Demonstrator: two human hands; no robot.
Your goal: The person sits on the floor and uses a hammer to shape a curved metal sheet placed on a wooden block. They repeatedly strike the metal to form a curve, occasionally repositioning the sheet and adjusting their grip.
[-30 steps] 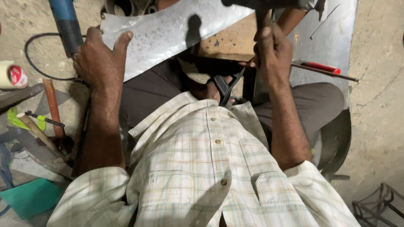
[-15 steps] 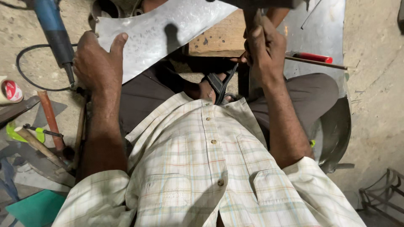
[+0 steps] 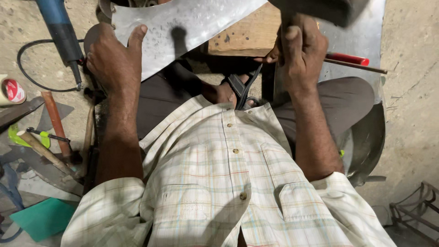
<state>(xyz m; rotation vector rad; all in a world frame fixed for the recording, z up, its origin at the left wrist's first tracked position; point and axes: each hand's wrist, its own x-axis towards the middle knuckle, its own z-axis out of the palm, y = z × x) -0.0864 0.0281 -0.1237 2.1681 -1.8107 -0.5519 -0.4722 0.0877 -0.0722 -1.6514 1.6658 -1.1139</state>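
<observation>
Sheet metal, grey and dull, a long curved strip (image 3: 183, 27), lies across the top of the view over the person's lap, its right part resting on a wooden block (image 3: 247, 36). Left hand (image 3: 114, 59) holds the strip's left end: thumb laid flat on the upper face near the edge, remaining fingers curled around the edge and underneath, so their tips are hidden. Right hand (image 3: 302, 50) is closed in a fist around a handle, fingers pressed together and wrapped tight; above the fist a dark, blurred hammer head (image 3: 320, 9) reaches the top edge of the frame, just right of the block. Whether the head touches the strip cannot be told. Just beside the right hand, a screwdriver with a red handle (image 3: 347, 59) lies on a larger metal sheet (image 3: 370, 41) that runs under the right thigh. Below the strip: dark trousers, a sandalled foot (image 3: 233, 89) between the knees, then a pale checked shirt (image 3: 228, 183) filling the lower middle. On the ground at left, well apart from the strip: a blue angle grinder (image 3: 57, 27) with a black cable looping beside it, a tape roll (image 3: 11, 91) at the edge, a wooden-handled hammer (image 3: 43, 153), a rusty bar (image 3: 55, 121), and a green flat piece (image 3: 43, 217) at the lower corner. At lower right, a wire frame (image 3: 414, 210) on the concrete floor.
</observation>
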